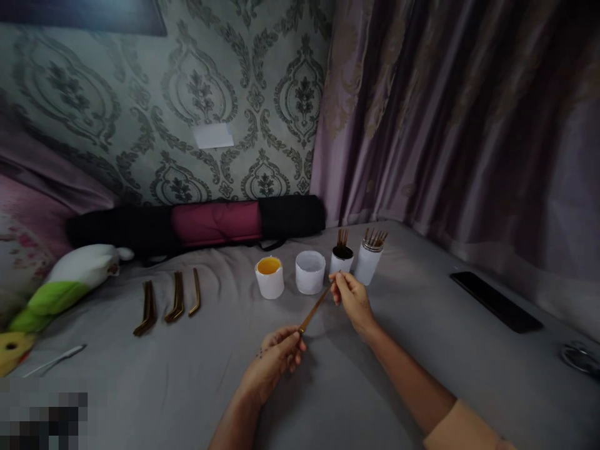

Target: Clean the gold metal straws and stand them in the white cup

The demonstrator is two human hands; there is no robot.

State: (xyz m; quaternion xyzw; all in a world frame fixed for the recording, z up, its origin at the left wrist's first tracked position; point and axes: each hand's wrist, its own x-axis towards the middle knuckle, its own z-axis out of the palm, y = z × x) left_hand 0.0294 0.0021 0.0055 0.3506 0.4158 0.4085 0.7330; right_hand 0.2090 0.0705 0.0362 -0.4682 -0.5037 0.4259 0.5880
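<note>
A slim brown stick (315, 310) slants between my two hands, wider toward its lower end. My left hand (277, 356) pinches that lower end, and the fingers of my right hand (347, 297) are closed at the upper end. Just behind my right hand stands a white cup with a dark inside (341, 261), holding several thin brown sticks. Beside it is a taller white container (368, 265) with more sticks. Further left are a white cup with pale contents (310, 280) and a white cup with yellow-orange inside (270, 284).
Bent golden-brown sticks lie in bundles (147, 309) (175, 300), with a single bent stick (195, 294) beside them. A black and maroon long bag (215, 224) lies along the wall. A plush toy (70, 281) is left; a black phone-like slab (495, 301) is right.
</note>
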